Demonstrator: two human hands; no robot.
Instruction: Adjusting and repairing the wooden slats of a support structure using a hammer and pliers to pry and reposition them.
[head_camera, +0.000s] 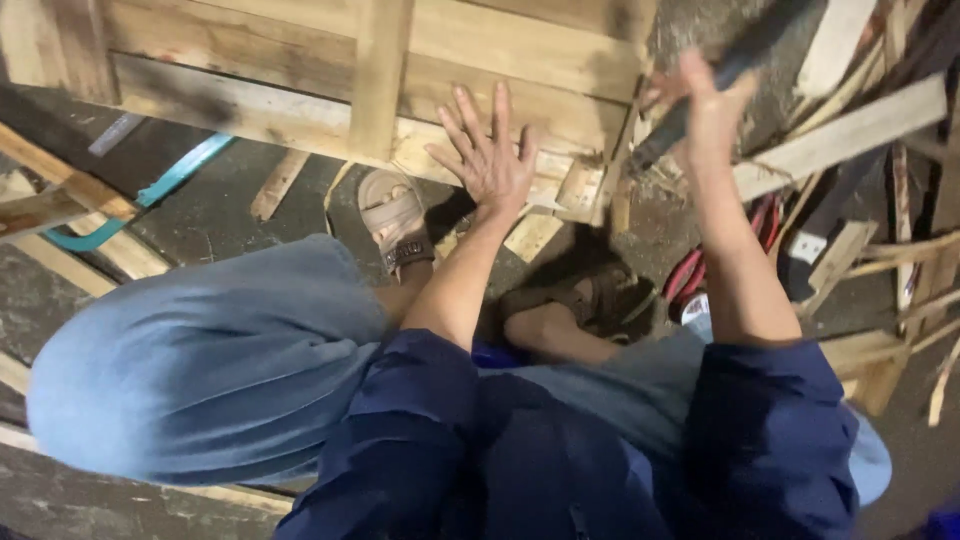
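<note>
My left hand (487, 152) lies flat with fingers spread on the lower plank of a wooden pallet frame (300, 110), near its right end. My right hand (712, 112) is raised to the right of it, fingers closed around the dark handle of a tool (700, 95) that slants up and to the right; the tool is blurred and its head is out of view. Small loose wood blocks (580, 190) lie just under the pallet's right corner, between the two hands. I am crouched, with my sandalled feet (395, 215) by the pallet.
A teal hand saw (150, 190) lies on the dark concrete floor at left. Loose wooden slats (850, 130) are piled at right, with a red cable or hose (690, 275) beneath them. More planks (60, 190) lie at the left edge.
</note>
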